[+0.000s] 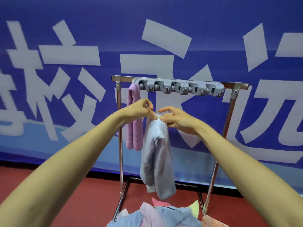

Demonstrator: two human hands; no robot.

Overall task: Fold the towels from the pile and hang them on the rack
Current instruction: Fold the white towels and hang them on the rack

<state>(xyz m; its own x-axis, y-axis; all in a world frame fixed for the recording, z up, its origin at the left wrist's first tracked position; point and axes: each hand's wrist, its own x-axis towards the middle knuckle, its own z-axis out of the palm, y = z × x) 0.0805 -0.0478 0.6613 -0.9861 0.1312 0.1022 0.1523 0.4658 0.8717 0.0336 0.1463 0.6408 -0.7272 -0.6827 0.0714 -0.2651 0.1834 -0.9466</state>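
Both my left hand (142, 108) and right hand (180, 120) pinch the folded towel (155, 153) at frame centre, mid-hanging; next it likely needs lifting to a free clip (175, 87) on the rack (230, 112).

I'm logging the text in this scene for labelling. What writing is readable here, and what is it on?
"永": white, on the blue banner, partly behind the rack; probable.
"远": same banner, cut off at the right edge; probable.
Leftmost character: too distorted to read.
Rack and held towel: no text visible.
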